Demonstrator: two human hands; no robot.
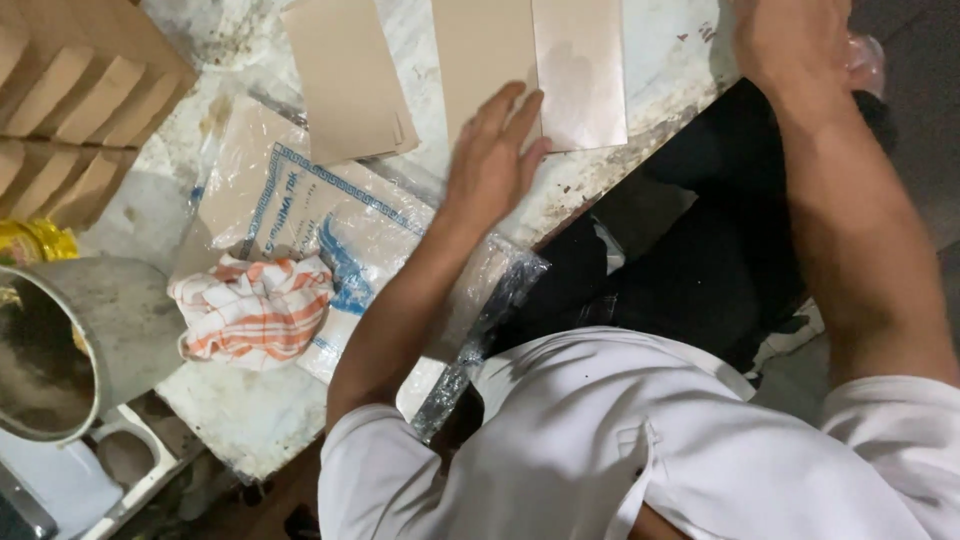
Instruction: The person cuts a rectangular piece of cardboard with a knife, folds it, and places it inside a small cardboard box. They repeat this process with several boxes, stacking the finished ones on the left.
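1. The marble-like white table (660, 40) is stained and mottled.
2. Smooth tan rectangular sheets (530, 60) lie flat on it; the left hand (492, 160) rests on them, fingers spread flat, gripping nothing.
3. A dull metal pot (70, 340) holds dark contents.
4. The right hand (790, 50) is blurred; its grip cannot be told.
5. A crumpled orange-checked cloth (255, 310) lies on a plastic bag (330, 215).

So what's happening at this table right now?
A person in a white shirt rests the left hand flat on a tan rectangular card sheet on the white marble tabletop. The right hand is raised at the table's edge, apparently holding something clear. An orange checked cloth lies on a printed plastic bag.
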